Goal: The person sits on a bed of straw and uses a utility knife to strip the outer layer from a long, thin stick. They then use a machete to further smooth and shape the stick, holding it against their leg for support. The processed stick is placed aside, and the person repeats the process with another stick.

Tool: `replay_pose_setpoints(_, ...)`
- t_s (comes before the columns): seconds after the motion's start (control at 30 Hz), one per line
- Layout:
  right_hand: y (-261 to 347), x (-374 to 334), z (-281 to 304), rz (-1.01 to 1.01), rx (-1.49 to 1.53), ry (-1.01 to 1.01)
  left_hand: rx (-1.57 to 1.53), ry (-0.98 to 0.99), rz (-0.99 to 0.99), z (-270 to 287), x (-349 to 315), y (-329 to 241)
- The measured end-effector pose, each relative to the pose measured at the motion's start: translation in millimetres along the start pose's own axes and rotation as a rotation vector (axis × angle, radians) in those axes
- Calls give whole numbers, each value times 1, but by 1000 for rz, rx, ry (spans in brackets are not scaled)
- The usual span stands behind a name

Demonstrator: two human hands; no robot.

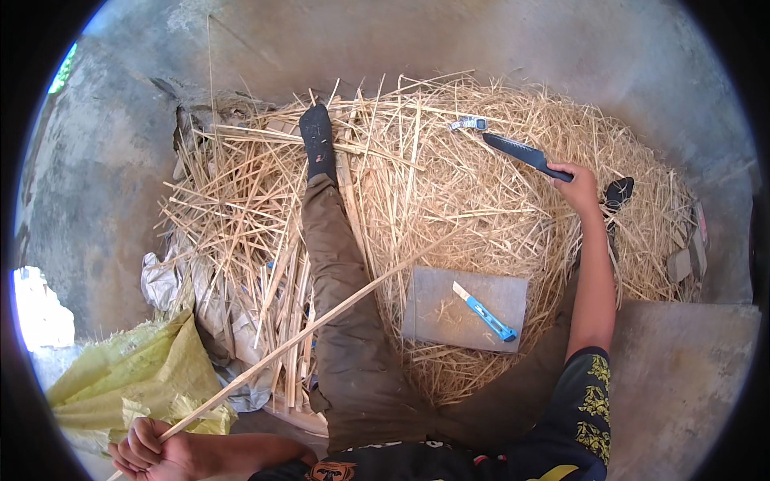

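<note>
At the lower left my left hand (pixel 152 449) is closed around a long, thin strip of split bamboo (pixel 321 321). The strip slants up to the right across my left leg, its far end over the pile of shavings. My right hand (pixel 576 191), arm stretched forward, grips the handle of a black-bladed knife (pixel 517 151), whose blade points to the far left above the shavings. Knife and strip are apart. Between my legs a blue box cutter (pixel 489 314) with its blade out lies on a grey board (pixel 425 321).
Pale shavings (pixel 481 192) heap up ahead, with loose bamboo strips (pixel 241 184) to the left. A wristwatch (pixel 469 123) lies near the knife tip. My legs (pixel 341 280) spread around the board. A yellow-green sack (pixel 144 369) sits at the left; a concrete wall (pixel 401 40) stands behind.
</note>
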State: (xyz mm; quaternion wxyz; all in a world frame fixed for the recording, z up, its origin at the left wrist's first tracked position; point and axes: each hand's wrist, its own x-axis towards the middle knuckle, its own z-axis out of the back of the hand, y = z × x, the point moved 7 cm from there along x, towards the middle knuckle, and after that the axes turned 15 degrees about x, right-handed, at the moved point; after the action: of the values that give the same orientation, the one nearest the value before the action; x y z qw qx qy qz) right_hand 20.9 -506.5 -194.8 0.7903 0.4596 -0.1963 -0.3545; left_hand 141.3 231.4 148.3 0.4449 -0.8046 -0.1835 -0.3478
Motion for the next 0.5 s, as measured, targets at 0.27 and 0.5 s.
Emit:
replay_pose_setpoints(0.27, 16, -57, 3, 24, 107, -74, -63, -3, -12, -9, -7, -7)
replay_pose_setpoints(0.5, -59, -146, -44, -146, -78, -94, -127, 83, -9, -35, 1, 3)
